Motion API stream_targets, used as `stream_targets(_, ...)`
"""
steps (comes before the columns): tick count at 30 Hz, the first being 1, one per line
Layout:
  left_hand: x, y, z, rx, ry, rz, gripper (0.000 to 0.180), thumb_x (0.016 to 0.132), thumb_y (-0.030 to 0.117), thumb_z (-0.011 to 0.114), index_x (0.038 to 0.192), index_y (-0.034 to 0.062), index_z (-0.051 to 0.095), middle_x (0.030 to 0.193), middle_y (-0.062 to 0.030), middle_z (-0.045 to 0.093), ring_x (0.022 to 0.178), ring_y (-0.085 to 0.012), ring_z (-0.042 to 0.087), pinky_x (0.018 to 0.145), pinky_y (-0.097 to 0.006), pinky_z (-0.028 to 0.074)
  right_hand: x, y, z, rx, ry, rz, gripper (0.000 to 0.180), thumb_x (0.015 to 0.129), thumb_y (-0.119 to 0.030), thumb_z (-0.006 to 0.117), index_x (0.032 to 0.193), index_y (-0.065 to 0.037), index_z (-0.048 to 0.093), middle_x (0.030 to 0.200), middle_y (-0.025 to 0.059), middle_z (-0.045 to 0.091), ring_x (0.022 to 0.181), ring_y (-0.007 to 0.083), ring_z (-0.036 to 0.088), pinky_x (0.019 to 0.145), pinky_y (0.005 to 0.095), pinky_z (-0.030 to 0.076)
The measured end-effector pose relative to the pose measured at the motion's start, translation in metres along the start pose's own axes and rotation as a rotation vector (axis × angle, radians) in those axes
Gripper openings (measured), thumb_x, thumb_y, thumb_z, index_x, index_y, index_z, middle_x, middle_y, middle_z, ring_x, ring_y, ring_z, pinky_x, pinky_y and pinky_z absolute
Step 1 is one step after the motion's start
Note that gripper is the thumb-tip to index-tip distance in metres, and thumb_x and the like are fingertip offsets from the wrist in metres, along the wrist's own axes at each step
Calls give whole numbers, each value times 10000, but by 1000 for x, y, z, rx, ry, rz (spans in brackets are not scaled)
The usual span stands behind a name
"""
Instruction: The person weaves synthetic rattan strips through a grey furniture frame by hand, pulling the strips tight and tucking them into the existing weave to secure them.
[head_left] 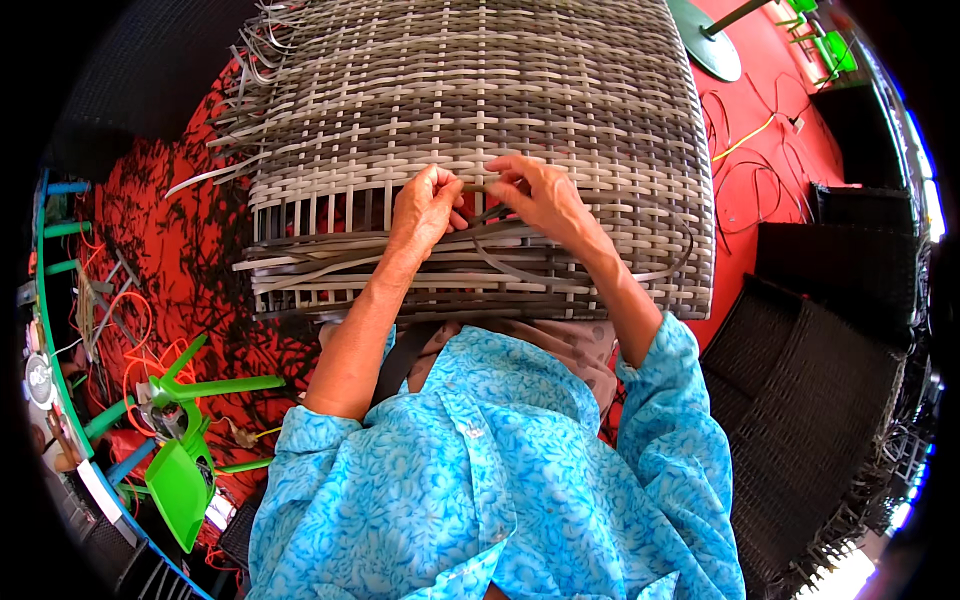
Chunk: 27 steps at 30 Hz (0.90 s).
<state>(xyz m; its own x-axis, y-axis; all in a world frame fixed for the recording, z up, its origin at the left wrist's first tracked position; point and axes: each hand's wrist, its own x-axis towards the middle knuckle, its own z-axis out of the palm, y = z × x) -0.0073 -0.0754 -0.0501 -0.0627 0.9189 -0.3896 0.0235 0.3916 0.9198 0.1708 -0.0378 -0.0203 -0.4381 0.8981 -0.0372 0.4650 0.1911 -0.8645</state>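
Note:
A woven panel [480,110] of flat grey and beige synthetic strips lies in front of me, across my lap. My left hand [428,208] is closed, thumb and forefinger pinching a weaving strip [475,187] above an open part of the weave. Just to the right, my right hand [547,203] has its fingers curled at the same strip, partly hiding it. A long dark loop of strip [520,273] hangs below the right hand and curves toward the panel's right side. Several loose strips [330,262] lie bunched across the panel's near left part.
Loose strip ends [260,50] stick out at the panel's far left. Dark scraps litter the red floor [180,240]. A green plastic object [180,490] lies at lower left. Dark woven furniture [800,430] stands at right; cables [760,170] and a round stand base [712,45] are beyond.

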Motion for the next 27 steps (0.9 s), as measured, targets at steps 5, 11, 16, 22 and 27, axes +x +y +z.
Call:
stream_targets(5, 3, -1, 0, 3, 4, -7, 143, 882, 182, 560, 891, 40, 550, 724, -41, 586, 486, -117, 577, 416, -214, 417, -43, -19, -7, -235, -218, -673, 247, 822, -300, 636, 957, -93, 645, 970, 50, 638, 907, 222, 596, 835, 359, 448)
stream_targets(11, 4, 0, 0, 57, -9, 17, 150, 877, 178, 557, 899, 30, 553, 716, -43, 581, 484, -125, 591, 396, -210, 415, -100, -19, -27, -611, -338, -426, 222, 802, -278, 629, 923, -93, 603, 778, 56, 626, 786, 247, 580, 740, 370, 444)
stream_targets(16, 5, -4, 0, -10, 80, 1, 142, 878, 148, 546, 899, 8, 553, 707, -45, 586, 467, -136, 604, 370, -211, 421, -116, -22, -37, -600, -248, -158, 369, 799, -236, 635, 1112, -67, 538, 735, 103, 621, 728, 315, 598, 645, 406, 473)
stream_targets(22, 6, -6, -2, 6, 54, -19, 144, 877, 147, 543, 900, 6, 547, 702, -45, 585, 469, -141, 607, 380, -214, 432, -72, -51, -16, -28, -478, 92, 442, 861, -252, 594, 1239, -58, 470, 844, 103, 620, 829, 180, 611, 747, 322, 476)
stream_targets(27, 2, -6, -3, -14, 27, 7, 160, 872, 180, 550, 904, 23, 541, 735, -49, 565, 498, -126, 585, 432, -203, 430, -21, -38, 19, 401, 312, 119, 298, 893, -211, 547, 1139, -45, 563, 1065, 125, 570, 1025, 162, 545, 867, 289, 431)
